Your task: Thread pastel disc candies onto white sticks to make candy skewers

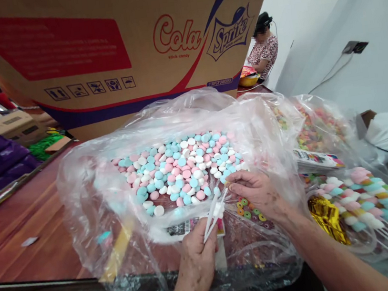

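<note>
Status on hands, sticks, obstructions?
Left hand: gripping white sticks. Right hand: at sticks' far ends, grip unclear. Loose candies just beyond. Crumpled clear plastic around candies.

You hold a few slim white sticks (209, 223), slanting up and away from you toward the right, their lower ends inside your grip. They lie close together and fan slightly apart toward the top. Small whitish lumps sit along their upper part, too blurred to tell apart. Just beyond, you have a heap of round, smooth candies (182, 161) in pastel pink, light blue and white, piled loosely within a crumpled, clear plastic bag (258, 127) that spreads wide around them.
</note>
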Motion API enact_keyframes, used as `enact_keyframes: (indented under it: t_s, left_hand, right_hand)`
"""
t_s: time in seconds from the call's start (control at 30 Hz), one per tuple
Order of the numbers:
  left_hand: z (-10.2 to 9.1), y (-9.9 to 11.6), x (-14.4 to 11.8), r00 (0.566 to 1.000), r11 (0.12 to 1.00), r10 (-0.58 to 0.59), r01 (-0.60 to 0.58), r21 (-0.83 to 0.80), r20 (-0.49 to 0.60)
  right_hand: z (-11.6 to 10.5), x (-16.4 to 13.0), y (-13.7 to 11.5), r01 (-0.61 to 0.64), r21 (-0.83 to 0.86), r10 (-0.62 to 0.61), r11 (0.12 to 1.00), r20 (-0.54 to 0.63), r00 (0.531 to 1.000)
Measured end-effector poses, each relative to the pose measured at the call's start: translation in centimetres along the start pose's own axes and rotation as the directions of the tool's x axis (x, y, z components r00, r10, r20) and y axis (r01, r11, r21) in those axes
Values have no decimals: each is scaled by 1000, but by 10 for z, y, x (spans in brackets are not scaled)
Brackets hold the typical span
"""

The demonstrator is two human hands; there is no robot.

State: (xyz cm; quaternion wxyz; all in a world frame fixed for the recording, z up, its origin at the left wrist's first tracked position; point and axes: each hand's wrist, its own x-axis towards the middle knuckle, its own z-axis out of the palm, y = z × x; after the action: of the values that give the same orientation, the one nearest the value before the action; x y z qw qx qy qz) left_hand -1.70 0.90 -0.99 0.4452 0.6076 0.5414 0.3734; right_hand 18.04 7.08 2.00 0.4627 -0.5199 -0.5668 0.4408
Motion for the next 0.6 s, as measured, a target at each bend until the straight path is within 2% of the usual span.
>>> enact_keyframes:
  t_s: [0.13,0.23,0.37,0.5,0.6]
  left_hand:
    - [0,1,1,999,1000,-21,21,14,26]
    - [1,3,0,998,999,-52,52,12,29]
    - [0,4,1,998,998,-52,51,35,42]
    - [1,5,1,997,998,-47,45,36,59]
    - [1,7,1,998,999,-37,35,35,49]
  right_hand:
    - [4,-5,0,52,-5,-52,999,-50,997]
    - [5,-7,0,197,-123,-205,973,-57,977]
    - [6,-11,0,368,-277,-394,887,-41,918]
    - [11,-14,0,437,-311,-467,844,-22,884]
    - [17,-17,3,439,-310,-473,843,-42,880]
